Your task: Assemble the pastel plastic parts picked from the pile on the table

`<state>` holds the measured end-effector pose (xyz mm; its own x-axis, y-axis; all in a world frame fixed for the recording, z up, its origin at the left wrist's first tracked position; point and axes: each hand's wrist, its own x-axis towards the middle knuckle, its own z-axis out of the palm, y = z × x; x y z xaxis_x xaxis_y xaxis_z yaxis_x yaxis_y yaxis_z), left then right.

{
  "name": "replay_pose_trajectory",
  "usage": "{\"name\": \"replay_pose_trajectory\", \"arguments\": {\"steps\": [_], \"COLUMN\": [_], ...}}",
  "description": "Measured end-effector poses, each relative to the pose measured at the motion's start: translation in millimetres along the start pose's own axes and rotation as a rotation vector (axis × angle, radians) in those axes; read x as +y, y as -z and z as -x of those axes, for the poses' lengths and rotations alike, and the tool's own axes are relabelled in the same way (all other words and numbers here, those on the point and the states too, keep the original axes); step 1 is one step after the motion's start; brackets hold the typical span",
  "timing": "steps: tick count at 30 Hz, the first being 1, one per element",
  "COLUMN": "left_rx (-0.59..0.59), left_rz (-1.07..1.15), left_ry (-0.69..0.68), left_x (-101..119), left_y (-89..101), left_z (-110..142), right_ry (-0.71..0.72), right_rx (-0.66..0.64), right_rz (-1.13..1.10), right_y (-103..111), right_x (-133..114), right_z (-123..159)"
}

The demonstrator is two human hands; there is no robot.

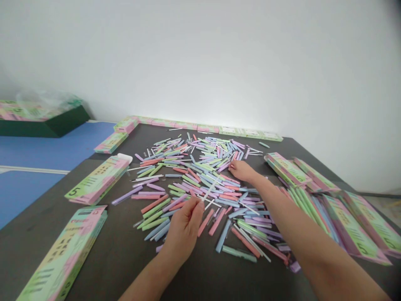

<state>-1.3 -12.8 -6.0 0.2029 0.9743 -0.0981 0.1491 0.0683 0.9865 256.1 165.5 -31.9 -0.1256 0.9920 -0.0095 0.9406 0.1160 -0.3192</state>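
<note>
My left hand (186,221) is closed in a pinch at the near side of a wide pile of pastel pen parts (188,177). Between its thumb and forefinger a thin white stick (209,190), much like a pen refill, points up and away over the pile. Farther off, my right hand (244,171) reaches into the right-centre of the pile, its fingertips pressed together. What they grip, if anything, is too small to make out. Pink, green, blue and purple barrels lie around both hands, with more white sticks scattered among them.
Printed cartons (97,179) line the dark table's (131,259) left side, and a row of boxes (206,128) edges the back. At right, more cartons (354,225) flank a bundle of green barrels (308,209). A dark green tray (59,123) stands on a blue surface (34,150).
</note>
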Motion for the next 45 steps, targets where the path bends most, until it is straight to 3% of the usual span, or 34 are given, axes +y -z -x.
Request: {"name": "replay_pose_trajectory", "arguments": {"steps": [7, 12, 15, 18, 25, 45], "left_rx": [-0.007, -0.060, -0.086, -0.111, -0.222, -0.198], "left_rz": [0.009, 0.021, 0.012, -0.012, -0.065, -0.078], "left_ry": [-0.025, -0.050, -0.070, -0.082, -0.140, -0.141], "left_x": [-2.0, -1.4, 2.2, 6.3, 9.4, 15.3], "left_y": [0.1, -0.8, -1.9, -3.6, -7.9, -10.9], "left_z": [-0.2, 0.4, 2.4, 5.8, 13.5, 18.5], "right_ry": [-0.075, -0.063, -0.019, 0.005, 0.078, 0.169], "right_rx": [0.153, 0.219, 0.273, 0.338, 0.509, 0.524], "right_rz": [-0.403, -0.690, -1.176, -1.345, -1.448, -1.322], "right_y": [16.6, 22.4, 25.4, 28.7, 35.5, 37.6], "right_x": [-5.0, -47.3, -75.3, -94.3, -106.3, -109.0], "right_z": [18.6, 68.3, 103.7, 133.8, 172.0, 182.8]}}
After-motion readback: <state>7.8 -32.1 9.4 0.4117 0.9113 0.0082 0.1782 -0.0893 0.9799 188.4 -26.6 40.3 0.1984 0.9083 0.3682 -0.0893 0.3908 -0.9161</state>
